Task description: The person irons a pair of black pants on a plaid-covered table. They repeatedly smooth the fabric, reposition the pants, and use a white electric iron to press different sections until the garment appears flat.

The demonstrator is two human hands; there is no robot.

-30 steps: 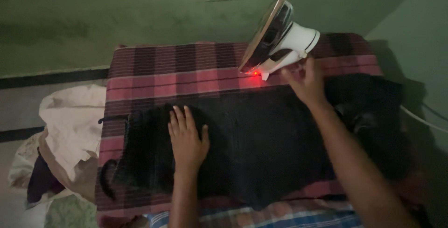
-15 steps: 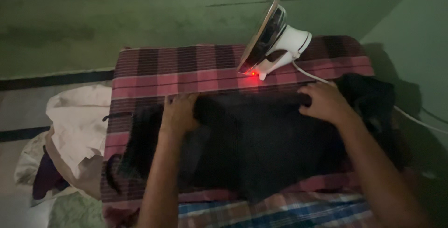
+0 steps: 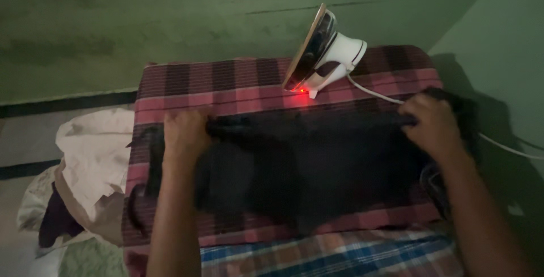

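A black garment [image 3: 306,163] lies spread across a red and dark checked cloth [image 3: 226,87] that covers a low surface. My left hand [image 3: 184,135] grips the garment's far edge on the left side. My right hand [image 3: 433,124] grips the same far edge on the right side. A white electric iron [image 3: 326,53] stands upright on its heel at the back of the cloth, just beyond the garment, with a small red light lit at its base. Its white cord [image 3: 498,144] runs off to the right, past my right hand.
A heap of pale and dark clothes [image 3: 85,169] lies on the floor to the left. A blue and red plaid cloth [image 3: 340,254] covers the near edge. Green walls close in at the back and on the right.
My right hand let go of the iron, which now stands alone, and came down to the garment's far right edge. My left hand slid from the garment's middle to its far left edge.
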